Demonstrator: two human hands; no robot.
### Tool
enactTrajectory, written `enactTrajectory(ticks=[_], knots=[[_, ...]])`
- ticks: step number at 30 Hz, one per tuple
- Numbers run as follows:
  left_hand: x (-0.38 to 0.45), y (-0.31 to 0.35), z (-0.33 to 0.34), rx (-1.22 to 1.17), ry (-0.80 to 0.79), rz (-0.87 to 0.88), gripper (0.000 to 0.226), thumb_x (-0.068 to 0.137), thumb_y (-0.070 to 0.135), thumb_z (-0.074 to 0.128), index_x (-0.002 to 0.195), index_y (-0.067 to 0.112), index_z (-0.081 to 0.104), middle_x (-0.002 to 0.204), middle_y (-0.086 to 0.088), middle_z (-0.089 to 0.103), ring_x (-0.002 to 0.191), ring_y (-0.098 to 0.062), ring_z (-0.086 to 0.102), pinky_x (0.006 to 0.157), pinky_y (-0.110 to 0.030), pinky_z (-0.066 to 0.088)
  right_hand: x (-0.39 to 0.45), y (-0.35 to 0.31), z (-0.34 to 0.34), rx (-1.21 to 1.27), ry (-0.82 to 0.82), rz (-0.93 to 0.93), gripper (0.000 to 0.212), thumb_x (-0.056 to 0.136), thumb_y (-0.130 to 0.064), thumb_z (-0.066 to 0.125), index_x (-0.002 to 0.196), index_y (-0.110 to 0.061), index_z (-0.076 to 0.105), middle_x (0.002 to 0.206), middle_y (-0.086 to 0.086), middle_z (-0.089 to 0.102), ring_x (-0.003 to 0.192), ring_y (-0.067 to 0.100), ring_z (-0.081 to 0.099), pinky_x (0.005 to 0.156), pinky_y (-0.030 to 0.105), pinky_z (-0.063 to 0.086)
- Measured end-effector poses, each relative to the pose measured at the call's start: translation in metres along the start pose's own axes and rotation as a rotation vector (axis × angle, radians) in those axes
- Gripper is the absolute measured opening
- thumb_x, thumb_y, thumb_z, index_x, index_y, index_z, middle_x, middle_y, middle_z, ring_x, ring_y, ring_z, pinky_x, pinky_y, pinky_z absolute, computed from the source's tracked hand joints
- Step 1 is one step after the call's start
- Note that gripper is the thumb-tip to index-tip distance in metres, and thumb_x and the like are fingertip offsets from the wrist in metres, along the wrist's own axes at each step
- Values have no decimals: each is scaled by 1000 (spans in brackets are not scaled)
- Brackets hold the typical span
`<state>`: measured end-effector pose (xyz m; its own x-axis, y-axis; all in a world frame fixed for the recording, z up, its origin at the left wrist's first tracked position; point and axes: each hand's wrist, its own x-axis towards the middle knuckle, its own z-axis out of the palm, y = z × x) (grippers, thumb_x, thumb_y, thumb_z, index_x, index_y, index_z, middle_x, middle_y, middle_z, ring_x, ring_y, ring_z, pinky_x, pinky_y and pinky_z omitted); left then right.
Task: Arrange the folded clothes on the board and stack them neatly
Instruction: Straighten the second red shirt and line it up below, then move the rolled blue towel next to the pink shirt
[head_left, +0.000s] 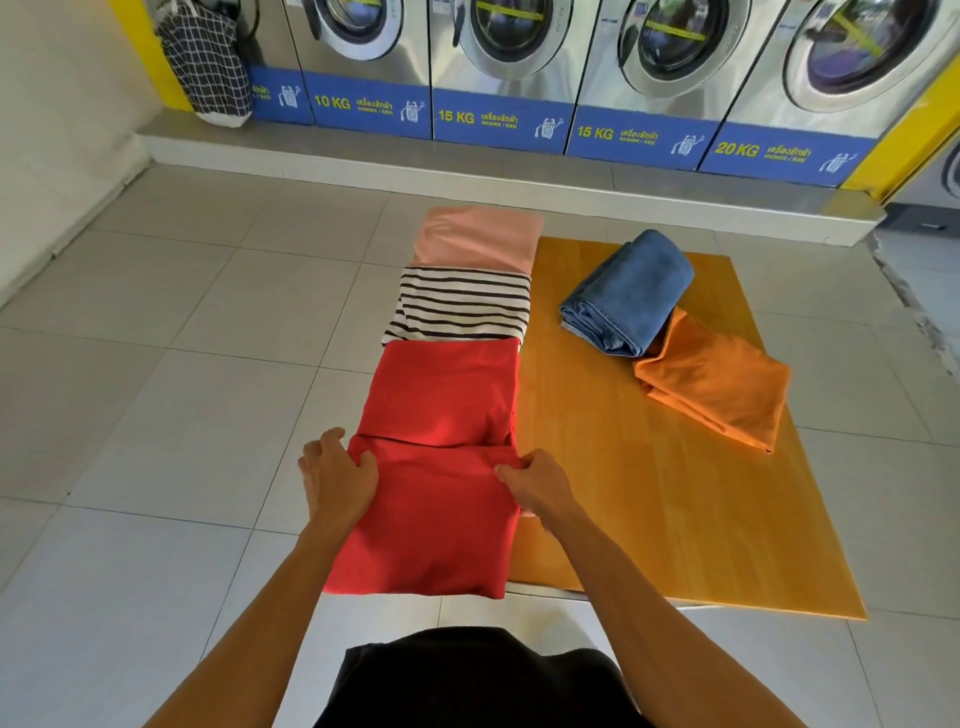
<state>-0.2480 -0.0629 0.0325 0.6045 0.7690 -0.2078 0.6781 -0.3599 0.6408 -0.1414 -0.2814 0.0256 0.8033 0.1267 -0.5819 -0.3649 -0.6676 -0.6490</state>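
Note:
A wooden board (649, 467) lies on the tiled floor. Along its left edge runs a row of folded clothes: a pink one (480, 236) farthest, a black-and-white striped one (462, 306), a red one (447, 389), and a nearer red one (436, 525). My left hand (337, 478) grips the near red garment's left far corner; my right hand (535, 486) pinches its right far corner. On the board's far right lie folded blue jeans (628, 296), partly resting on a folded orange garment (717, 384).
A row of washing machines (498, 67) on a raised step stands behind the board. A checked laundry bag (208, 62) hangs at the far left. Grey floor tiles surround the board. My dark shorts (478, 680) fill the bottom of the view.

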Motion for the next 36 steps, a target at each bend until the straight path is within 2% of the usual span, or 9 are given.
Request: enactTrajectory(ticks=[2, 6, 11, 16, 20, 26, 31, 33, 36], knots=[[-3, 20, 2, -38, 38, 88, 49, 85, 15, 58, 133, 8, 49, 135, -20, 45, 123, -34, 40, 96, -45, 40, -3, -3, -11, 61, 41, -4, 32, 82, -33, 68, 103, -11, 58, 103, 11, 70, 88, 27, 66, 77, 43, 58], [-8, 71, 20, -120, 32, 201, 41, 85, 14, 59, 126, 10, 57, 130, -16, 50, 125, -29, 43, 102, -41, 37, -4, -4, -45, 197, 57, -6, 26, 89, -26, 67, 104, -5, 63, 85, 5, 65, 77, 21, 62, 84, 50, 58], [-14, 130, 56, -167, -38, 385, 31, 83, 12, 62, 113, 9, 66, 116, -8, 64, 115, -24, 53, 102, -35, 39, 7, -1, -93, 339, 79, 5, 24, 93, -25, 66, 105, -4, 66, 86, 7, 66, 80, 22, 65, 83, 49, 60], [-13, 178, 98, -126, -149, 416, 27, 84, 11, 59, 110, 9, 66, 115, -8, 65, 111, -23, 58, 94, -29, 39, 32, 1, -140, 443, 101, 21, 19, 94, -25, 63, 106, -11, 63, 93, 8, 69, 82, 19, 68, 77, 40, 60], [-14, 216, 140, -151, -249, 347, 32, 84, 11, 57, 114, 11, 65, 119, -5, 65, 110, -20, 60, 95, -35, 47, 61, 3, -177, 477, 92, 23, 15, 95, -23, 62, 105, -13, 62, 101, 8, 70, 82, 18, 69, 79, 42, 61], [4, 287, 211, -430, -571, -161, 44, 88, 28, 62, 131, 18, 55, 125, -5, 59, 107, -19, 60, 95, -42, 53, 120, 10, -239, 588, 100, 48, 27, 89, -20, 65, 114, -13, 57, 100, 10, 72, 78, 18, 70, 74, 39, 61], [21, 330, 262, -485, -448, -332, 72, 87, 39, 67, 146, 18, 31, 134, -7, 51, 117, -26, 55, 93, -45, 54, 185, -6, -282, 648, 140, 73, 20, 86, -13, 60, 106, -8, 56, 81, 10, 67, 72, 22, 66, 72, 42, 59], [33, 336, 277, -506, -396, -304, 70, 87, 37, 68, 144, 19, 32, 132, -3, 52, 118, -26, 54, 95, -48, 53, 204, -16, -294, 579, 155, 24, 23, 86, -18, 57, 108, -12, 59, 94, 7, 68, 81, 22, 67, 80, 42, 59], [50, 339, 291, -388, -372, -181, 62, 89, 33, 67, 141, 18, 37, 137, -5, 53, 121, -30, 56, 91, -49, 55, 231, -31, -306, 269, 224, -165, 49, 93, -29, 61, 141, -23, 51, 137, 0, 60, 122, 21, 60, 104, 44, 51]])
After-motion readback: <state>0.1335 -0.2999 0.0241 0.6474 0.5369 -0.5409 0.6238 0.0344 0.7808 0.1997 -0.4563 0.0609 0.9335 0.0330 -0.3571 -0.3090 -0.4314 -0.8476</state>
